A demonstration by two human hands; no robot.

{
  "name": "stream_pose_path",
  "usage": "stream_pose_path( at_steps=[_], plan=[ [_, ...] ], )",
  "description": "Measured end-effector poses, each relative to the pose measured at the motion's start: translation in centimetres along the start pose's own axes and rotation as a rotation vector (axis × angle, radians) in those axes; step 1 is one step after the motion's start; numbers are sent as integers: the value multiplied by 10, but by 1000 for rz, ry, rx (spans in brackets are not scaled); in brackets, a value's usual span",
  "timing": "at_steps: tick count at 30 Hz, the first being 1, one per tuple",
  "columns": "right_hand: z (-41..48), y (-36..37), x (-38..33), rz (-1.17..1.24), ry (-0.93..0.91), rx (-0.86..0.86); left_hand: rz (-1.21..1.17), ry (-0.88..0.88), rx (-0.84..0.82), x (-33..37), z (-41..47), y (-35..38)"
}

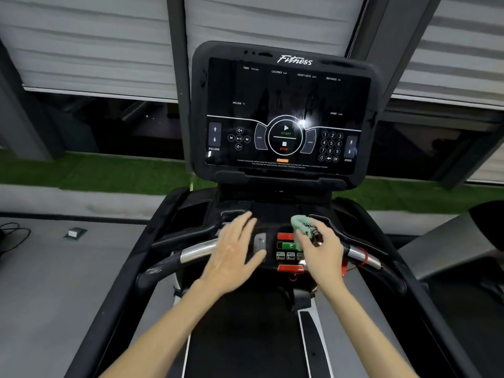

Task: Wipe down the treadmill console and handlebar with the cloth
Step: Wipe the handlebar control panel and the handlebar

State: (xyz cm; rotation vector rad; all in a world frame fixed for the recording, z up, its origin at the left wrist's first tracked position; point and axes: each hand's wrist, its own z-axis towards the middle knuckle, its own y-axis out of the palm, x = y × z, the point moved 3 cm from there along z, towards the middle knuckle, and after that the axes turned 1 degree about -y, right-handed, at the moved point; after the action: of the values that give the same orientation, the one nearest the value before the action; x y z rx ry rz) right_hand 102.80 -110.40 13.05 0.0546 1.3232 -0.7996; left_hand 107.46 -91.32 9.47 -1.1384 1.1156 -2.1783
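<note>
A black treadmill console (283,110) with a dark touch screen stands upright in front of me. Below it lies a lower panel (285,251) with red and green buttons, flanked by a chrome and black handlebar (196,252). My right hand (321,255) grips a bunched pale green cloth (301,227) over the right side of the lower panel. My left hand (236,252) hovers with straight, spread fingers over the panel's left side and the handlebar, holding nothing.
The treadmill belt (245,336) runs between my forearms. A second machine (463,241) stands at the right. On the grey floor at the left lie a small box (75,233) and black cables (11,236). Green turf and shuttered windows lie behind.
</note>
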Motion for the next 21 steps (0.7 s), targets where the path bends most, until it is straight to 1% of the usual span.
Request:
stream_pose_path(
  at_steps=[2, 3, 5, 7, 10, 13, 16, 18, 19, 21],
  plan=[
    [2, -8, 8, -237, -149, 16, 259, 7, -60, -26, -7, 10],
    [2, -9, 14, -342, -205, 15, 327, 6, -95, -36, -10, 14],
    [0, -8, 26, -521, -329, 14, 378, -22, -117, -49, -16, 22],
    [-5, -2, 34, -616, -413, 13, 393, -54, -115, -52, -19, 28],
    [-13, 14, 36, -683, -432, -27, 392, -58, -110, -50, -19, 33],
    [-19, 39, 24, -722, -493, -65, 411, -55, -114, -51, -19, 34],
    [-28, 61, 10, -688, -515, -137, 412, -44, -128, -53, -21, 36],
    [-31, 62, 10, -696, -562, -200, 407, -30, -126, -54, -21, 36],
    [-29, 56, 14, -708, -570, -205, 405, -23, -124, -54, -21, 35],
    [-22, 36, 26, -705, -514, -142, 409, -14, -124, -55, -21, 35]
  ],
)
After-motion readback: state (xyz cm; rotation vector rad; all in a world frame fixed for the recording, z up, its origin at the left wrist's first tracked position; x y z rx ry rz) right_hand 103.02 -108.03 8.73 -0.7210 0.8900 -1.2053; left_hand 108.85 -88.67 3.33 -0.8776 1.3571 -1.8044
